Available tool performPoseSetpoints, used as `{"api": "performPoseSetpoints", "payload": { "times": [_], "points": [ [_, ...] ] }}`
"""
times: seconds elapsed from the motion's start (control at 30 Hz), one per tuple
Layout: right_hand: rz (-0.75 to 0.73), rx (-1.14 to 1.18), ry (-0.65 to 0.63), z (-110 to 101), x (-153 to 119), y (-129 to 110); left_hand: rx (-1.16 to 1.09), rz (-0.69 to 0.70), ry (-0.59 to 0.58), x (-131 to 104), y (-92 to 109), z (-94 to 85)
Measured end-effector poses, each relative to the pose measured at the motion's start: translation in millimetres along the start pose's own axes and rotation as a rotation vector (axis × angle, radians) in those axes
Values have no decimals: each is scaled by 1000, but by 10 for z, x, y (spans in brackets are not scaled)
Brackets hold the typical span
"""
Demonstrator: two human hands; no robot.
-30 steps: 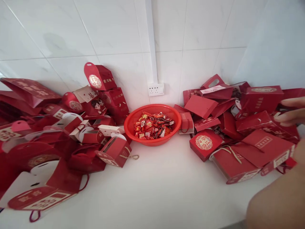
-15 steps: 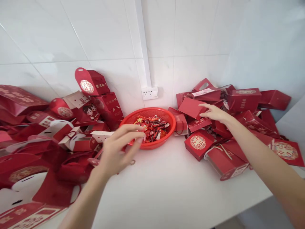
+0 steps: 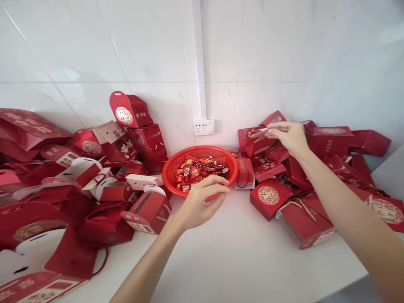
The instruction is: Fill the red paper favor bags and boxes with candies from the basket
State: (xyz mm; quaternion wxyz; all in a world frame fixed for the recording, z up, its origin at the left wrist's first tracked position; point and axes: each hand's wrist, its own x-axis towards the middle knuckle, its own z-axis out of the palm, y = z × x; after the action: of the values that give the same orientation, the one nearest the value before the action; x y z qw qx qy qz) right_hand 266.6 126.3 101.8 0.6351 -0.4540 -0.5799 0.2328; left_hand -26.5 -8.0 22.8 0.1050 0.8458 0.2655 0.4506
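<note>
In the middle stands a red plastic basket (image 3: 233, 179) with wrapped candies (image 3: 197, 170) in it. My left hand (image 3: 202, 202) is over the basket's front rim, its fingers loosely bent and apart from the thumb, holding nothing. At the right pile, my right hand (image 3: 290, 136) pinches the upper edge of a red gift box (image 3: 257, 146), which is tilted up from the boxes around it. The hand partly covers that edge. Beneath it lie more red boxes, one with a round gold emblem (image 3: 269, 197) at the pile's front.
A large heap of red gift boxes (image 3: 104, 225) covers the left side, with several stacked against the wall (image 3: 151, 145). One small box with a cord handle (image 3: 244, 172) touches the basket's right side. A wall socket (image 3: 203, 127) sits behind, above the white table (image 3: 227, 252).
My left hand has moved right, from beside the left heap to the basket's front. My right hand has closed on the box's edge and tilted it up. The view has shifted slightly.
</note>
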Motion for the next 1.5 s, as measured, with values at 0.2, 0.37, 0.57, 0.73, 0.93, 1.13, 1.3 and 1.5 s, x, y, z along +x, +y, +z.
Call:
{"api": "performPoseSetpoints", "payload": {
  "times": [0.2, 0.37, 0.57, 0.73, 0.93, 1.13, 1.3, 1.5],
  "points": [
    [-223, -212, 22, -21, -410, -709, 13, -46, 81, -19, -4, -4],
    [-435, -438, 30, 78, -1148, -1094, -86, -53, 215, -81, 192, -34],
    [-319, -440, -375, 365, -1719, -955, -299, -324, 223, -110, 365, -96],
    [-251, -477, -541, 561, -1745, -744, -340, -478, 34, -57, 270, -251],
    [-144, -435, -718, 718, -1648, -496, -222, -561, -87, -70, 148, -448],
    [33, -209, -974, 963, -1543, -317, -201, -721, -303, -114, 1, -659],
    [-1, -87, -729, 1167, -1173, -100, -157, -719, -256, -163, -130, -796],
    [-11, -242, -669, 1537, -786, 293, -232, -804, -380, -198, -63, -850]
  ]
}}
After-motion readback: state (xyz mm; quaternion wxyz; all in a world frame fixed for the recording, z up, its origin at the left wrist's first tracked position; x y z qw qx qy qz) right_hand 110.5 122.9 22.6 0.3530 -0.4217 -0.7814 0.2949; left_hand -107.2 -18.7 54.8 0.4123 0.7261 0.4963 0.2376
